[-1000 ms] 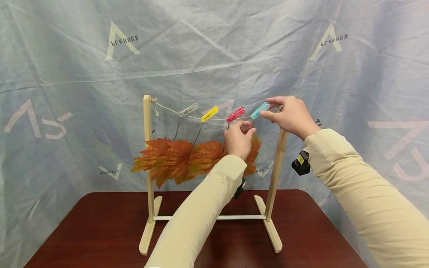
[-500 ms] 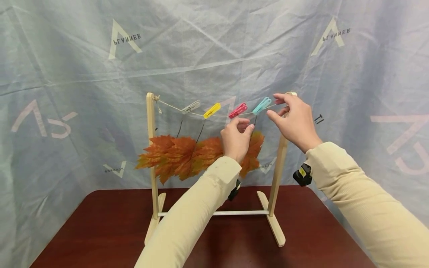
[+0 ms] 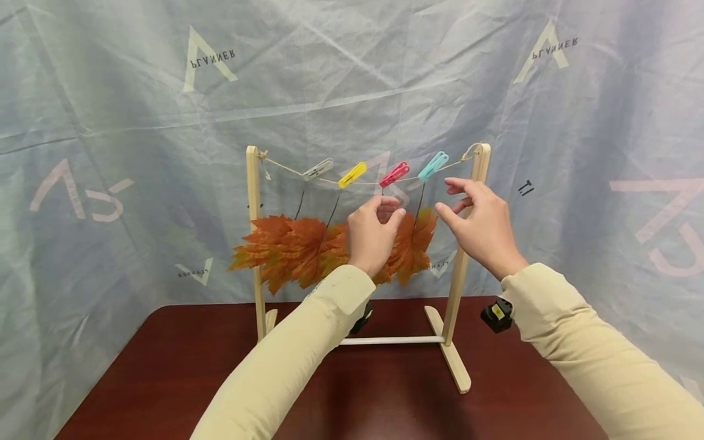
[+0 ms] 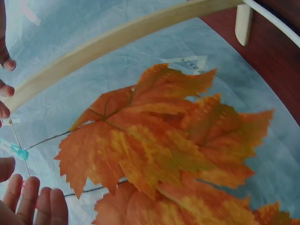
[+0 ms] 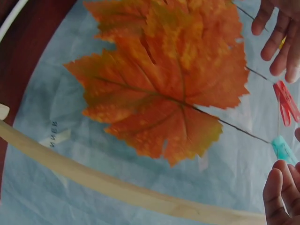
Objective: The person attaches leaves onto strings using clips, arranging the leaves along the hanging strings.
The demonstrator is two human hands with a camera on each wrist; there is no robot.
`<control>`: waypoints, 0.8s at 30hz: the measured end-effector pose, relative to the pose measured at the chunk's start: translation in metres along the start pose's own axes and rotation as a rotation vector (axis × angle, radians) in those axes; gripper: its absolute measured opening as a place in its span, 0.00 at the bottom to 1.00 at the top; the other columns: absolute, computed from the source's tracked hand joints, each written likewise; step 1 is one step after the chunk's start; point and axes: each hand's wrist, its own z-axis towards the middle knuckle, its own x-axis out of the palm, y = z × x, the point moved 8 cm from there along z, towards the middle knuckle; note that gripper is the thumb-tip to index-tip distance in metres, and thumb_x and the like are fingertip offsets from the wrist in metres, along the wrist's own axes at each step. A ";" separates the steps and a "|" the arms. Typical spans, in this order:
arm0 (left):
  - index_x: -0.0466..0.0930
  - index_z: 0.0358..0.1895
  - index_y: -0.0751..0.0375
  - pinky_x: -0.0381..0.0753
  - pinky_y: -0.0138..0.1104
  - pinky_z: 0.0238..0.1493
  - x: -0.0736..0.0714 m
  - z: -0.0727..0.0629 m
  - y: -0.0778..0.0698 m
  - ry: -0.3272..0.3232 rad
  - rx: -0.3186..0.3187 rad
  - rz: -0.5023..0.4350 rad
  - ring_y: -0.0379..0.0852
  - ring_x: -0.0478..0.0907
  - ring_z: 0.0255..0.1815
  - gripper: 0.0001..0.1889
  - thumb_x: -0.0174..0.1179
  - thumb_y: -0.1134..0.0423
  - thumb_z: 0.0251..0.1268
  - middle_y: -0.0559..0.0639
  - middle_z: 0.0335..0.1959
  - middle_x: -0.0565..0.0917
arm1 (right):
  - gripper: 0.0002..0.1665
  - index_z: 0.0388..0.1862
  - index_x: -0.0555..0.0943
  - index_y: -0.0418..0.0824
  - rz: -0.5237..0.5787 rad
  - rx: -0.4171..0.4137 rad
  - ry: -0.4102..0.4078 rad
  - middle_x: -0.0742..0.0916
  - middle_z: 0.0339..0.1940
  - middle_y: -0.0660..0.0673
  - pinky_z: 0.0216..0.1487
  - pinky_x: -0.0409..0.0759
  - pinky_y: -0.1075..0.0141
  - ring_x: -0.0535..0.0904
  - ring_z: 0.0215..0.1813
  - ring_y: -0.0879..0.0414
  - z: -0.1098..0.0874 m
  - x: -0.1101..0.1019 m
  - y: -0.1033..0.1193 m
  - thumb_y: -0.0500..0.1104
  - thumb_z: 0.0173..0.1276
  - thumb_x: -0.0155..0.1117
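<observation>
Orange artificial maple leaves point(image 3: 297, 247) hang by dark stems from a string point(image 3: 286, 167). A white clothespin point(image 3: 318, 168), a yellow clothespin point(image 3: 352, 175), a red clothespin point(image 3: 394, 175) and a blue clothespin point(image 3: 433, 166) sit along that string. In the right wrist view the blue clothespin point(image 5: 282, 150) grips a leaf stem. My left hand point(image 3: 374, 235), fingers loosely bent and holding nothing, is below the red clothespin and in front of the leaves, partly hiding them. Just right of and below the blue clothespin, my right hand point(image 3: 481, 223) has thumb and fingers apart, with nothing between them.
A wooden frame with a left post point(image 3: 253, 201), a right post point(image 3: 458, 287) and a white crossbar point(image 3: 390, 340) stands on the dark red table point(image 3: 385, 391). A grey printed cloth point(image 3: 352, 79) hangs behind it.
My right hand has let go of the blue clothespin and moved down and away from it. The left hand has drawn back slightly to the left. The head view has shifted a little.
</observation>
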 end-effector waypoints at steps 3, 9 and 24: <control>0.87 0.51 0.54 0.82 0.39 0.41 -0.008 -0.005 0.005 -0.005 -0.005 0.062 0.45 0.85 0.43 0.11 0.65 0.55 0.72 0.47 0.45 0.89 | 0.25 0.67 0.77 0.35 0.008 0.003 0.019 0.83 0.56 0.34 0.42 0.73 0.51 0.83 0.46 0.43 -0.008 0.006 -0.001 0.43 0.74 0.65; 0.87 0.50 0.53 0.81 0.43 0.42 -0.024 -0.013 0.018 -0.017 -0.033 0.118 0.45 0.85 0.43 0.10 0.66 0.56 0.72 0.46 0.45 0.89 | 0.26 0.68 0.77 0.35 0.025 0.028 0.062 0.82 0.58 0.35 0.42 0.74 0.51 0.83 0.49 0.42 -0.023 0.017 -0.005 0.44 0.75 0.65; 0.86 0.54 0.55 0.81 0.45 0.47 -0.055 -0.030 0.047 0.038 -0.031 0.202 0.50 0.83 0.49 0.13 0.67 0.57 0.71 0.49 0.49 0.88 | 0.27 0.68 0.77 0.35 0.070 0.037 0.119 0.83 0.58 0.35 0.41 0.82 0.49 0.84 0.50 0.43 -0.053 0.046 -0.008 0.45 0.75 0.65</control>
